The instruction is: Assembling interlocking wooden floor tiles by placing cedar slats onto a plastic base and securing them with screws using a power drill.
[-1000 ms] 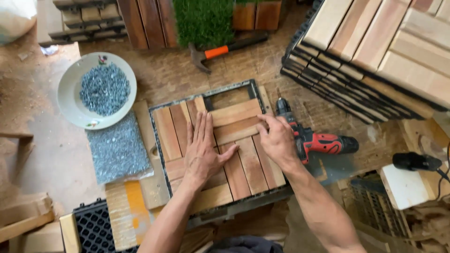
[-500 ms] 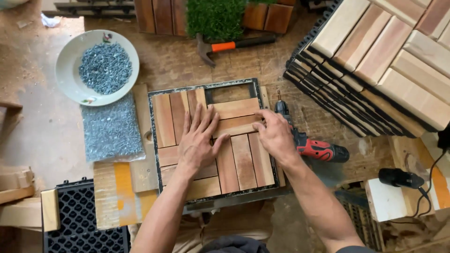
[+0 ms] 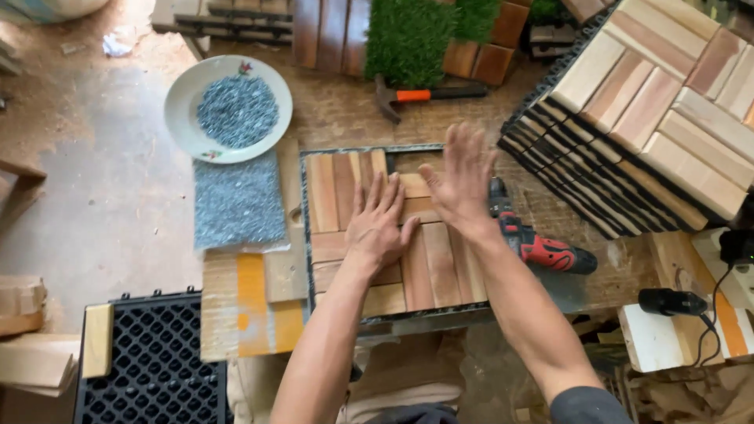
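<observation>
Under the flat open left hand (image 3: 379, 224) lies the slat tile (image 3: 393, 235); right hand (image 3: 459, 180) open above.

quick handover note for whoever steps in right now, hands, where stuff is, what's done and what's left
Left hand: flat on the wooden slats in the black frame, holding nothing.
Right hand: open, lifted over the frame's top right corner, holding nothing.
Red drill lies right of the frame; hammer above it; plate of screws upper left.
Done: most slats laid in the frame.
Left: a top right gap looks unfilled; no screws visibly driven.
</observation>
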